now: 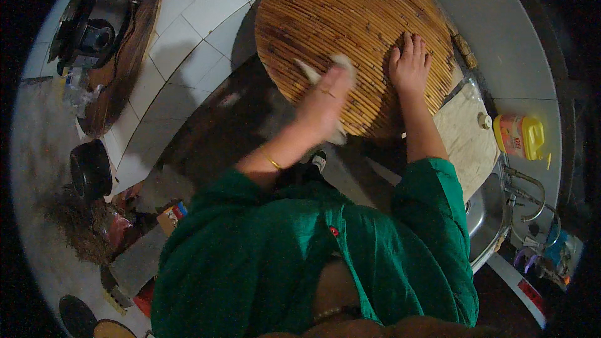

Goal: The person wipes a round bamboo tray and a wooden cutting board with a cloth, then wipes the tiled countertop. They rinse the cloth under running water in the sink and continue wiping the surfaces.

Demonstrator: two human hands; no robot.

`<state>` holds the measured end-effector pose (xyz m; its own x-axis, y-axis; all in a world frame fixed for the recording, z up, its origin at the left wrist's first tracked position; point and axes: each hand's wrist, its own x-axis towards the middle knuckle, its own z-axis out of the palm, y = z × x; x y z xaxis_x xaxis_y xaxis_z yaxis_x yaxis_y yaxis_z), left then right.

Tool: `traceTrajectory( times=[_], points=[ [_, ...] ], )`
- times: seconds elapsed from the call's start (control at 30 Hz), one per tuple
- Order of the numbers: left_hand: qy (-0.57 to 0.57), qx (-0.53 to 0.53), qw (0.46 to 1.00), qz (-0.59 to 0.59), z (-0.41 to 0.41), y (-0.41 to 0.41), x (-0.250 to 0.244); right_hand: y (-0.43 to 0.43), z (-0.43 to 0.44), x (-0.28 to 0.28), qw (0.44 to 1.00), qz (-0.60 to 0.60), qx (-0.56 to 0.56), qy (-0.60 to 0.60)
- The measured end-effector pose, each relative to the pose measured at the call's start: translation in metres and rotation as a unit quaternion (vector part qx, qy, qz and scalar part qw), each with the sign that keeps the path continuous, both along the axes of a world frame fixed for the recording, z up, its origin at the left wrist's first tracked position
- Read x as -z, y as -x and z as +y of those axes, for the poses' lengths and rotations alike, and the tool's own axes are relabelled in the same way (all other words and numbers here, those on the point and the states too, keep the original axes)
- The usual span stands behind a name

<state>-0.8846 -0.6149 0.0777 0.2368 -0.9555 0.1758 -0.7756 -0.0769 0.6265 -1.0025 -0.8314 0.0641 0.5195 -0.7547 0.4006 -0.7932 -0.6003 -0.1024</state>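
Observation:
A large round mat or lid of thin bamboo or reed stalks (357,23) lies before me. My left hand (326,96), blurred by motion, presses a pale cloth (345,63) on its lower left part. Parts of the cloth stick out above the fingers, to their left and below near the rim. A gold-coloured bangle is on my left wrist. My right hand (411,63) rests flat on the right side of the stalks, fingers spread, holding nothing.
On the right are a pale board or sheet (462,136), a yellow jug (519,136) and a steel sink (486,218) with a tap (530,178). A pot (105,28) on a dark round wooden board (145,14) and a black pan (91,169) are at left.

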Motion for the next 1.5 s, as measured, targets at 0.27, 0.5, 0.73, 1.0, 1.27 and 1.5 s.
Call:
traceTrajectory(
  times=[0.27,0.5,0.73,1.0,1.27,1.5],
  points=[
    [0.053,-0.133,0.990,-0.012,-0.006,-0.060,0.015,-0.006,0.000,0.001,0.999,0.005,0.013,-0.032],
    [-0.013,0.166,0.980,-0.112,-0.022,0.107,-0.019,0.008,-0.019,0.006,0.992,-0.040,-0.012,-0.120],
    [0.118,0.071,0.899,0.416,-0.024,0.096,-0.036,0.056,0.014,-0.043,0.868,-0.253,-0.131,-0.407],
    [0.115,0.001,0.840,0.530,-0.023,0.052,-0.072,0.049,0.128,-0.066,0.601,-0.521,-0.205,-0.570],
    [-0.150,0.028,0.974,-0.169,0.032,0.012,-0.055,0.035,0.057,-0.046,0.977,-0.060,-0.192,-0.071],
    [-0.156,0.099,0.951,-0.246,0.045,0.001,-0.047,0.134,0.014,-0.025,0.992,-0.049,-0.080,-0.078]
  ],
)
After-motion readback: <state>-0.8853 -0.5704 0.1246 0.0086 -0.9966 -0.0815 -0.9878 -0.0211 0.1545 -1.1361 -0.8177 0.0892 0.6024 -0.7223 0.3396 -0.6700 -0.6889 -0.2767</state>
